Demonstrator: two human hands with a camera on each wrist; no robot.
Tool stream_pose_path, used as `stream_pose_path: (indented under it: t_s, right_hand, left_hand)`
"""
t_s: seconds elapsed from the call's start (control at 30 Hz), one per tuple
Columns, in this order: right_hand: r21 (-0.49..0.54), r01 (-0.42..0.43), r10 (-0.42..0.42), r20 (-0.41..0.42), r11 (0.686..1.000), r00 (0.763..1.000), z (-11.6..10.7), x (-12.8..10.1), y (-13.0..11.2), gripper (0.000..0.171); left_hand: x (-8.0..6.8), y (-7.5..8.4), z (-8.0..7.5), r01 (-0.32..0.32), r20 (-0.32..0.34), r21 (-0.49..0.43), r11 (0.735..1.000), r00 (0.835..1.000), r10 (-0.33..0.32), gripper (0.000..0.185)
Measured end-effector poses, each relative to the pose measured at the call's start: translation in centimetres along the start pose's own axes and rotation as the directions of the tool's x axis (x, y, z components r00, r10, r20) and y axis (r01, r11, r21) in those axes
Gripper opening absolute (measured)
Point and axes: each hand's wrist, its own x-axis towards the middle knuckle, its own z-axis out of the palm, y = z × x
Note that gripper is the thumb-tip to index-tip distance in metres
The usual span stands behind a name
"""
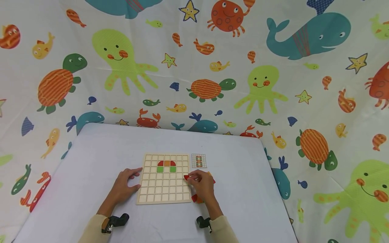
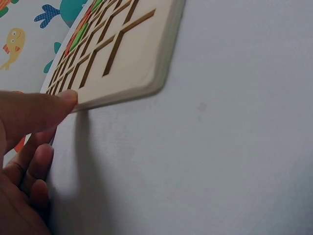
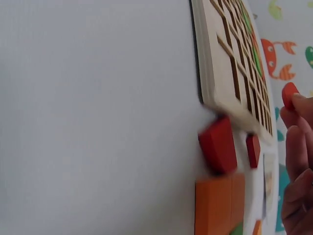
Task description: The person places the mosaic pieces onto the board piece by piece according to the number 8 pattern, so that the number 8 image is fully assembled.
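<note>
Pinching a red block (image 1: 186, 177) at the board's (image 1: 164, 189) three o'clock edge, the right hand (image 1: 203, 186) should lower it squarely while the left hand (image 1: 124, 185), fingers relaxed, steadies the board at nine o'clock

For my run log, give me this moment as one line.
left hand: rests on board edge | right hand: pinches red piece at board's right edge | board: red, orange, green pieces placed | loose pieces beside board

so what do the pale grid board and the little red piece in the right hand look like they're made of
Pale square grid board: apparently light unpainted wood, matte, with darker cut grooves. Small red piece pinched by the right hand: probably painted wood, solid smooth red; plastic can't be ruled out.
</note>
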Motion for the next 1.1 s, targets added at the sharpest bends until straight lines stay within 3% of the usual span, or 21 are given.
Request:
stream_pose_path:
  t_s: [0.23,0.47,0.7,0.87,1.1]
  right_hand:
    - [0.073,0.027,-0.027,0.005,0.997,1.0,2.8,0.2,-1.5,0.009]
    - [0.054,0.063,-0.065,0.041,0.997,0.997,5.2,0.8,-3.2,0.008]
    - [0.064,0.023,-0.029,0.102,0.998,0.994,6.9,1.4,-4.6,0.007]
    - [0.021,-0.011,0.008,0.141,1.0,0.99,8.1,1.8,-5.2,0.007]
    - [-0.047,-0.017,0.023,0.135,0.999,0.991,9.3,2.0,-5.7,0.009]
  left_hand:
    - [0.0,0.0,0.0,0.01,0.002,0.003,1.0,1.0,-0.01,0.071]
    - [0.0,-0.3,0.2,0.0,0.0,0.017,1.0,1.0,0.0,0.071]
    - [0.0,-0.2,0.1,0.003,0.003,0.009,1.0,1.0,-0.003,0.071]
    - [0.0,-0.1,-0.1,0.02,0.02,0.006,1.0,1.0,-0.02,0.071]
    - [-0.1,-0.1,0.0,-0.018,-0.012,0.013,1.0,1.0,0.018,0.071]
